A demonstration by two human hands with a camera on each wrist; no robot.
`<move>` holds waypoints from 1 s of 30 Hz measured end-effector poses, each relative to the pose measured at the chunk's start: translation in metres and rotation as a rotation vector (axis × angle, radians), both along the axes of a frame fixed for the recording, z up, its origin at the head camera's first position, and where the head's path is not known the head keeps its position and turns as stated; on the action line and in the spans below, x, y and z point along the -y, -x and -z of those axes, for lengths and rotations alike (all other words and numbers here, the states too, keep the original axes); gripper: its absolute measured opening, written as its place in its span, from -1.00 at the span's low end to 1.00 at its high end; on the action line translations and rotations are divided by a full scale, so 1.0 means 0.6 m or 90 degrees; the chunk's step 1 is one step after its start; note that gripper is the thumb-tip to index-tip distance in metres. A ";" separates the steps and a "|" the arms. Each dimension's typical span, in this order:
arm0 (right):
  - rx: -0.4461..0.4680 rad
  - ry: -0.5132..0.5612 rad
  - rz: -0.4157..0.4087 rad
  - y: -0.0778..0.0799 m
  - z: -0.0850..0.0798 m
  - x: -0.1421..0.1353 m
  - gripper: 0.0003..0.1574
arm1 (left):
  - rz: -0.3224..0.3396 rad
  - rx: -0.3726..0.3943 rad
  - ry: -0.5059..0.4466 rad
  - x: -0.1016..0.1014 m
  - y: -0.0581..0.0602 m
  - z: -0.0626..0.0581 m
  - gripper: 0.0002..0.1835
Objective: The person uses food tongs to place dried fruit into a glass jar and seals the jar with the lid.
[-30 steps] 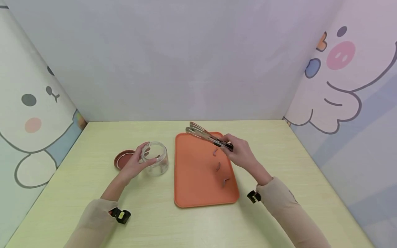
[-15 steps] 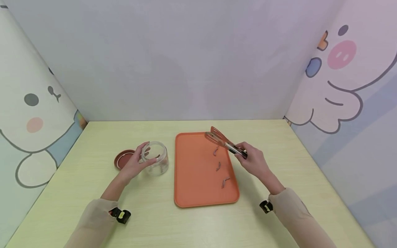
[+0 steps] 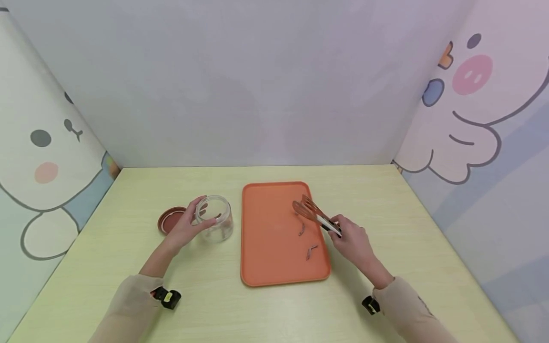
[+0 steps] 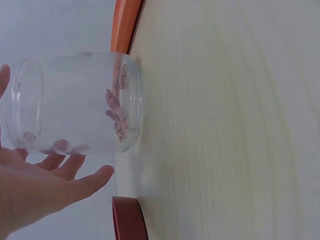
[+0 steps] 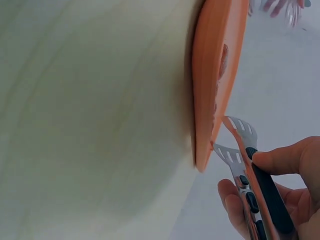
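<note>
1. Towards the bench's (image 3: 206,305) left edge, the left hand (image 3: 185,229) curls round the upright glass jar (image 3: 222,231); a steady hold there, fingers off its mouth, should serve well.
2. On the tray (image 3: 270,243), small strips lie towards the right edge. The middle strip (image 3: 302,229) runs roughly near to far; the nearest strip (image 3: 310,252) is bent; the farthest is largely hidden.
3. The tongs (image 3: 319,220) cross that edge, arms parted, long axis slanting, tips towards the far left corner. Best straddle one strip, then squeeze gently.
4. The right hand (image 3: 353,243) pinches their handles.
</note>
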State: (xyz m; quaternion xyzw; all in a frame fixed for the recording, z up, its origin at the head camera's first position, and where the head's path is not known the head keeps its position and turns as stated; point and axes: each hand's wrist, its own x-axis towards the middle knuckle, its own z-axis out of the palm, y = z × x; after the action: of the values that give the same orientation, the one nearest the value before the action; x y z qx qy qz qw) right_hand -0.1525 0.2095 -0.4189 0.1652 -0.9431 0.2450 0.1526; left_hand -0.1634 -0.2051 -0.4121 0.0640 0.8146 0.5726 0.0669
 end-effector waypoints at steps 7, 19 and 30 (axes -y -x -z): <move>0.006 -0.016 0.022 -0.003 0.010 0.010 -0.69 | -0.003 0.003 -0.003 0.000 -0.001 0.000 -0.16; 0.009 -0.024 0.014 0.007 0.008 0.024 -0.73 | -0.003 0.002 -0.001 0.001 -0.001 0.001 -0.17; 0.047 -0.002 0.003 0.010 0.012 0.019 -0.77 | 0.004 0.011 -0.005 -0.011 -0.015 -0.031 -0.19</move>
State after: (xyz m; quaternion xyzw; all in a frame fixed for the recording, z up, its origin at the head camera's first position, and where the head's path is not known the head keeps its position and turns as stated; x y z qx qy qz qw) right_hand -0.1588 0.1980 -0.4260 0.1538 -0.9488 0.2494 0.1178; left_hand -0.1543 -0.1983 -0.3935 0.0618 0.8116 0.5760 0.0750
